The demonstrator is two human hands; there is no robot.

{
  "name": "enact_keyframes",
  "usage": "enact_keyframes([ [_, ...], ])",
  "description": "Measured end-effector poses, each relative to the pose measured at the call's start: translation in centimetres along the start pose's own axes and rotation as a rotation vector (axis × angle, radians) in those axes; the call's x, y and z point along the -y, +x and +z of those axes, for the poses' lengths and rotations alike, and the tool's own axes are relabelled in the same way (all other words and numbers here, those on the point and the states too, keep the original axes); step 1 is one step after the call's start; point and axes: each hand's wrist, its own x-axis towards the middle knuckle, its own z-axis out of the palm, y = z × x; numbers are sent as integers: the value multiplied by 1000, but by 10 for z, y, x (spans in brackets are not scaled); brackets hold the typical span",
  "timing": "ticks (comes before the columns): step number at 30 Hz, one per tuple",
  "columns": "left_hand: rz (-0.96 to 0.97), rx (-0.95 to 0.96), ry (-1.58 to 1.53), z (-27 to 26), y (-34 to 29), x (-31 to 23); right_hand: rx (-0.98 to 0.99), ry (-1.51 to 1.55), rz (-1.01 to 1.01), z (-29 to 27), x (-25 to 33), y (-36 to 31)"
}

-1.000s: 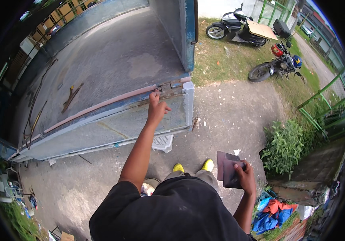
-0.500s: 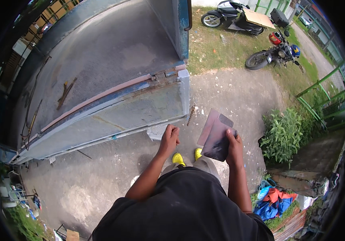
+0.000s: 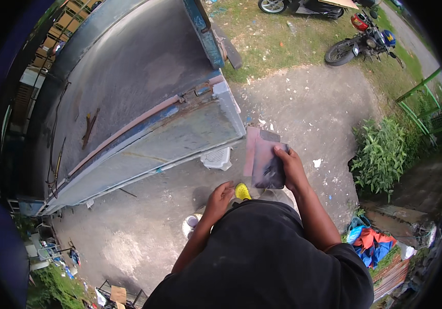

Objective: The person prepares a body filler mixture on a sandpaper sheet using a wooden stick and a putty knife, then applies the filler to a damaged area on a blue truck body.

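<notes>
My right hand [image 3: 293, 167] grips a small stack of thin flat plates [image 3: 270, 167], thumb on top. The upper plate is dark with pinkish smears; a pink strip and a grey rounded corner stick out from beneath it. Lower and to the left, my left hand [image 3: 219, 201] hangs in front of my body with its fingers loosely bent and apart, nothing visible in them. Ahead on the left stands a large metal truck bed [image 3: 179, 136], its side panel patched grey and blue, with a pink stripe along the top edge. Neither hand touches it.
A white plastic stool [image 3: 217, 158] sits against the panel's lower edge. Beside my left forearm is a whitish container [image 3: 191, 222]. Rusty bars [image 3: 89, 127] lie in the bed. A motorcycle [image 3: 362, 46], a leafy bush [image 3: 385, 154] and a tarp heap [image 3: 373, 247] are to the right.
My view has shifted, and the truck bed's corner now appears closer to the plates. My left hand has lowered and its fingers have loosened. The right hand still grips the plates.
</notes>
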Motion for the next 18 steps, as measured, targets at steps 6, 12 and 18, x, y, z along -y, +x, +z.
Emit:
enact_keyframes([
  [6, 73, -118, 84, 24, 17, -33, 130, -37, 30, -17, 8, 23],
  [12, 80, -228, 208, 33, 40, -73, 358, -394, -162, -41, 14, 40],
  [18, 18, -320, 99, 39, 43, -63, 580, -534, -184, -58, 11, 53],
])
